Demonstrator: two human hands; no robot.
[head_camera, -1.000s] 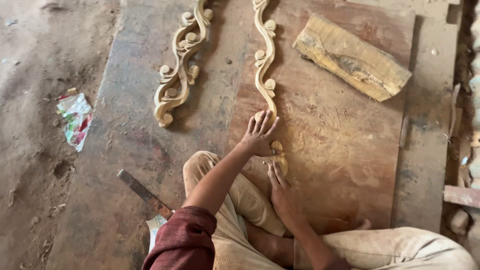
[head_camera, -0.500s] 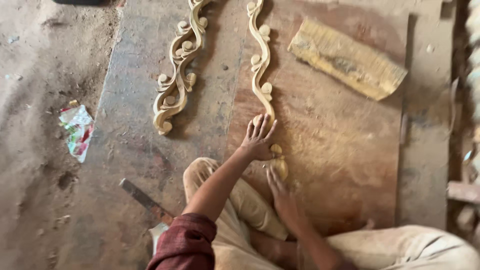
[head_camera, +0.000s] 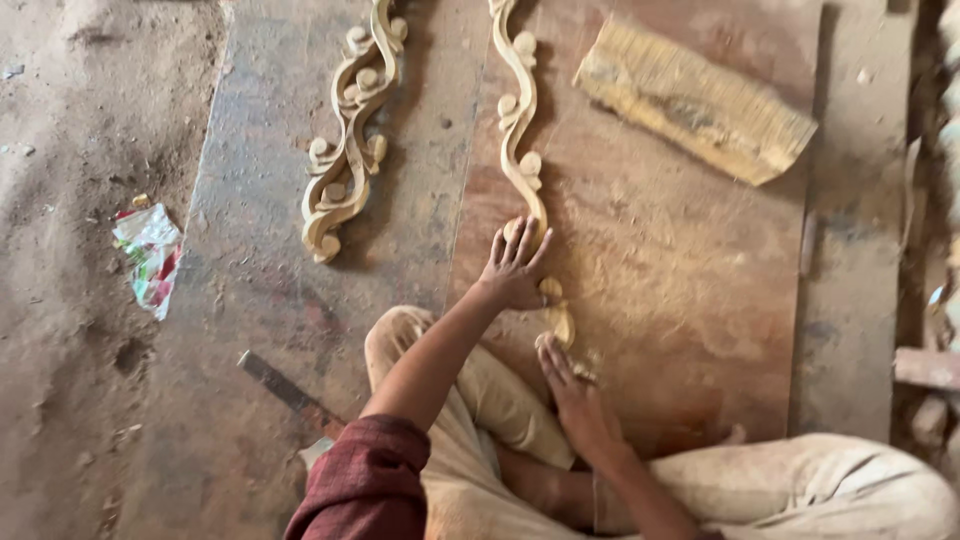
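carved wood strip on a dusty board on a dirt floor

left hand (head_camera: 515, 268) lies spread flat on the carved strip (head_camera: 520, 130) mid-frame; right hand (head_camera: 572, 395), fingers straight, touches its lower end, gripping nothing; second carving (head_camera: 350, 130) upper left.

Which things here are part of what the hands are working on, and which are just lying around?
In hand: carved wooden strip, pressed by left hand and right hand.
Lying about: second carved scroll piece, rough wood block, crumpled wrapper, flat metal blade.

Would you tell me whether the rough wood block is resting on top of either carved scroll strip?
No, the rough wood block lies apart on the board, right of the carved strip under the left hand.
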